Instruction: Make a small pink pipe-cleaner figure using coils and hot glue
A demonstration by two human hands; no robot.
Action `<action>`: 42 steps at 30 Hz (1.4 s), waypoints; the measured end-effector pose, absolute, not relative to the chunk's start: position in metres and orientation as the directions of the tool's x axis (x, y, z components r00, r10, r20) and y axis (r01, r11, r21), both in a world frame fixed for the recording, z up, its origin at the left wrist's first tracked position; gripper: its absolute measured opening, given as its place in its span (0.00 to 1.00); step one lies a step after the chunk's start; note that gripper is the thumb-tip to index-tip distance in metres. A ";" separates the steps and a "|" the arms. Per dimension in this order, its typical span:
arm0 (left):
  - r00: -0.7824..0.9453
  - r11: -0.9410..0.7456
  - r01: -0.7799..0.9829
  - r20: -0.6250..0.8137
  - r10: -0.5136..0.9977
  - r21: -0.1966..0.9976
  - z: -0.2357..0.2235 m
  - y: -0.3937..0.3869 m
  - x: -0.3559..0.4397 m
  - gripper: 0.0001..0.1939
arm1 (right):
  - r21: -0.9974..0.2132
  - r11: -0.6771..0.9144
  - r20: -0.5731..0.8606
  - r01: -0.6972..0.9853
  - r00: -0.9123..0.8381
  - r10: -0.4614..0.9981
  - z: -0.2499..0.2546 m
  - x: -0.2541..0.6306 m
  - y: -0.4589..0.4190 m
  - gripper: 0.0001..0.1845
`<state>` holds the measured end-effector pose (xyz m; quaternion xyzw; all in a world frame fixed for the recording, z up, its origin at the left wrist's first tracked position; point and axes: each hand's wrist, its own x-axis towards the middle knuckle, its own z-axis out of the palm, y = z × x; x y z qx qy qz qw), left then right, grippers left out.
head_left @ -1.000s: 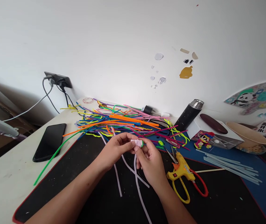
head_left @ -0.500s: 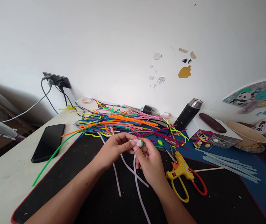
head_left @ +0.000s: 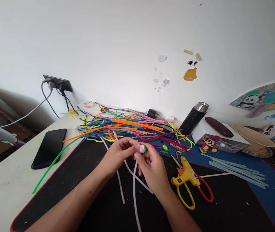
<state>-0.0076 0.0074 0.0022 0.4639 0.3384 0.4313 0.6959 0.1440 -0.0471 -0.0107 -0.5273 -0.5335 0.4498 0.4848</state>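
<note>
Both hands meet over the black mat [head_left: 99, 206] around a small coil of pale lilac pipe cleaner [head_left: 141, 149] with a green end. My left hand [head_left: 120, 154] pinches the coil's left side between thumb and fingers. My right hand [head_left: 152, 166] is closed at its lower right, the thumb pressing on the lilac pipe cleaner [head_left: 135, 193], whose long tail hangs down toward the front edge. Two more lilac pipe cleaners lie on the mat beneath the hands, partly covered. The right fingertips are partly hidden behind the coil.
A heap of coloured pipe cleaners [head_left: 128, 124] spreads behind the hands. To the right lie a yellow glue gun [head_left: 187, 172], scissors [head_left: 208, 191] and glue sticks [head_left: 239, 172]. A black flask [head_left: 193, 120] leans near a box. At left is a phone [head_left: 49, 148].
The hanging lilac tail has swung left, and my right thumb has shifted slightly left and down along the coil. The left hand keeps its pinch; the view moved slightly.
</note>
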 end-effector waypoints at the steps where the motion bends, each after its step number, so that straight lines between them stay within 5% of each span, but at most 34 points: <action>1: 0.407 0.207 -0.291 -0.076 0.911 0.934 0.002 0.007 -0.008 0.18 | -0.991 0.037 0.041 0.126 0.024 0.999 -0.011 0.144 -0.047 0.22; 15: 0.518 0.291 -0.329 -0.085 0.851 0.898 0.002 0.008 -0.013 0.18 | -0.999 -0.005 -0.002 0.053 0.059 0.998 -0.002 0.146 -0.046 0.20; 42: 0.484 0.152 -0.279 0.002 0.875 0.948 0.006 0.006 -0.013 0.18 | -1.000 -0.030 -0.030 -0.004 0.036 0.999 0.006 0.145 -0.046 0.24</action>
